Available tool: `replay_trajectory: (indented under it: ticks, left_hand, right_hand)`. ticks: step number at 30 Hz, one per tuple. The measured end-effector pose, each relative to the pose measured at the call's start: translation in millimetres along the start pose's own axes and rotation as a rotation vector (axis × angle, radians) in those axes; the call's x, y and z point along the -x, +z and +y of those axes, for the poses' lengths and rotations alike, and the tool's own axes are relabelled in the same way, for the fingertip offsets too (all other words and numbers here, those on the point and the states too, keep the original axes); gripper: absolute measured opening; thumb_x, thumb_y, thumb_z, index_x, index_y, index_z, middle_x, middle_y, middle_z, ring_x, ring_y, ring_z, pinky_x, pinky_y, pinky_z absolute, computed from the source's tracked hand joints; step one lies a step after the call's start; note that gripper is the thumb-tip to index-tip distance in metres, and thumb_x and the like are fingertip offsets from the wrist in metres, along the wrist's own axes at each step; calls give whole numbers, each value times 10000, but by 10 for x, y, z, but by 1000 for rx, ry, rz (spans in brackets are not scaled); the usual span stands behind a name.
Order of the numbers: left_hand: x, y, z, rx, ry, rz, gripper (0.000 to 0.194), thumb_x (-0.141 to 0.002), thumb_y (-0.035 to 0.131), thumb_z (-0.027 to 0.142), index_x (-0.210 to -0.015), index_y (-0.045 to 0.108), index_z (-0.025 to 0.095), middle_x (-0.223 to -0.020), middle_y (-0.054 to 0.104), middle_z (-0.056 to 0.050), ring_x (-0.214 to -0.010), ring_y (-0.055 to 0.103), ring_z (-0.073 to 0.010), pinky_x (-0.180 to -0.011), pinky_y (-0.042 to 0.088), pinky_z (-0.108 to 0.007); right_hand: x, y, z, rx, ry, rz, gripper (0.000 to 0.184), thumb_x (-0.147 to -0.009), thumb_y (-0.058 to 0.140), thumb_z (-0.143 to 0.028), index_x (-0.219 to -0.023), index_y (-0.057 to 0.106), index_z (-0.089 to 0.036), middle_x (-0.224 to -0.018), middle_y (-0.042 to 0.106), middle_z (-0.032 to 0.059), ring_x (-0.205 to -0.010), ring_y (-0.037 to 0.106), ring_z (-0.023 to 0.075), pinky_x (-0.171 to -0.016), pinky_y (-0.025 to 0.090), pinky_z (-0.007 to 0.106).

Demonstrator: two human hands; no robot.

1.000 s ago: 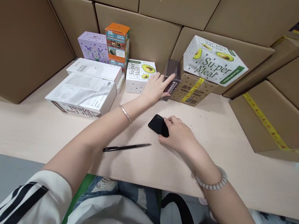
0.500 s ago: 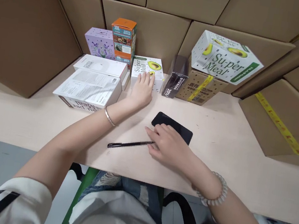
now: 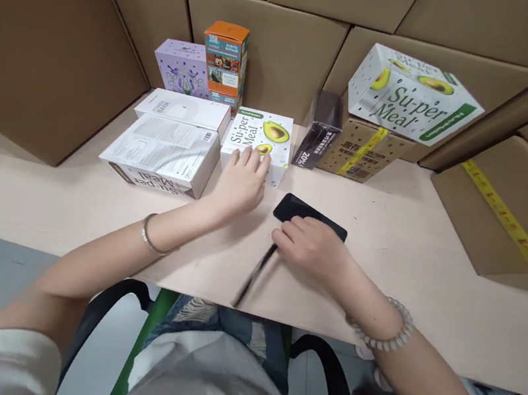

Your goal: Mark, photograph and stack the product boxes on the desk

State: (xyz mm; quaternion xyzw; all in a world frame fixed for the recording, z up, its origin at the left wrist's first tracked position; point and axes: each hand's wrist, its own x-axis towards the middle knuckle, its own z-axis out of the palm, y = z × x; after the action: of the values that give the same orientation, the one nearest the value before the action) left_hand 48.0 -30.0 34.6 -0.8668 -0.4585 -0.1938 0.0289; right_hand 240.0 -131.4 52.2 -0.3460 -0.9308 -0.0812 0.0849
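Observation:
My left hand (image 3: pixel 241 180) rests on the front of a small white "Su-per Meal" avocado box (image 3: pixel 258 136), with the fingers laid over its near edge. My right hand (image 3: pixel 309 246) is closed on one end of a black pen (image 3: pixel 251 279), which slants down toward the table's front edge and looks blurred. Just behind that hand a black phone (image 3: pixel 314 215) lies flat on the pale wooden table (image 3: pixel 428 297). A dark upright box marked "20%" (image 3: pixel 318 133) stands to the right of the small avocado box.
White flat boxes (image 3: pixel 163 151) lie stacked at the left, with a lilac box (image 3: pixel 181 68) and an orange-topped carton (image 3: pixel 225 61) behind. A large "Su-per Meal" box (image 3: pixel 413 97) sits tilted on a brown carton (image 3: pixel 364 150). Big cardboard cartons (image 3: pixel 41 49) wall in the table.
My left hand left the dark "20%" box and settled on the small avocado box, drawing it nearer. My right hand left the phone, took the pen and swung it toward the table edge.

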Motion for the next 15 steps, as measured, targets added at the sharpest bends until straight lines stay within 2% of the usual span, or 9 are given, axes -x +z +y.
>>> replay_trajectory:
  ticks: [3, 6, 7, 9, 12, 15]
  left_hand:
    - [209, -116, -25, -6, 58, 28, 555, -902, 571, 233, -1445, 566, 121, -1461, 594, -226, -1378, 509, -424, -1134, 424, -592]
    - [383, -233, -75, 69, 177, 63, 384, -972, 557, 296, -1331, 646, 192, -1267, 689, -159, -1194, 611, -348, -995, 514, -511]
    - [422, -254, -103, 121, 195, 99, 351, -998, 541, 308, -1317, 647, 206, -1225, 693, -142, -1156, 626, -320, -978, 528, -491]
    - [466, -248, -172, 228, 162, 208, 356, -1028, 520, 309, -1363, 605, 222, -1265, 659, -135, -1214, 618, -297, -1045, 524, -495]
    - [455, -123, -287, 352, 3, 315, 479, -1030, 534, 344, -1492, 477, 233, -1499, 507, -167, -1503, 428, -338, -1258, 372, -574]
    - [405, 30, -371, 516, -166, 264, 610, -1013, 562, 485, -1545, 408, 229, -1646, 347, -187, -1596, 274, -395, -1325, 248, -624]
  right_hand:
    - [17, -38, 93, -110, 297, 51, 348, -1054, 413, -252, -947, 743, -233, -803, 730, 69, -759, 638, 214, -667, 435, 345]
    - [6, -18, 149, -247, 637, 103, 416, -1092, 315, -349, -1270, 676, -243, -930, 778, 54, -840, 712, 220, -730, 490, 334]
    - [-6, -6, 157, -268, 733, 91, 420, -1092, 306, -356, -1315, 638, -229, -953, 780, 60, -849, 723, 229, -732, 491, 338]
    - [-36, 15, 162, -265, 869, 18, 358, -1069, 384, -408, -1230, 624, -197, -954, 770, 88, -834, 722, 261, -706, 475, 349]
    - [-67, 26, 150, -293, 921, -124, 319, -938, 642, -513, -1037, 566, -219, -931, 742, 94, -783, 693, 278, -640, 440, 338]
    - [-58, -3, 130, -334, 883, -209, 323, -861, 739, -423, -974, 494, -246, -920, 717, 69, -763, 668, 259, -615, 426, 320]
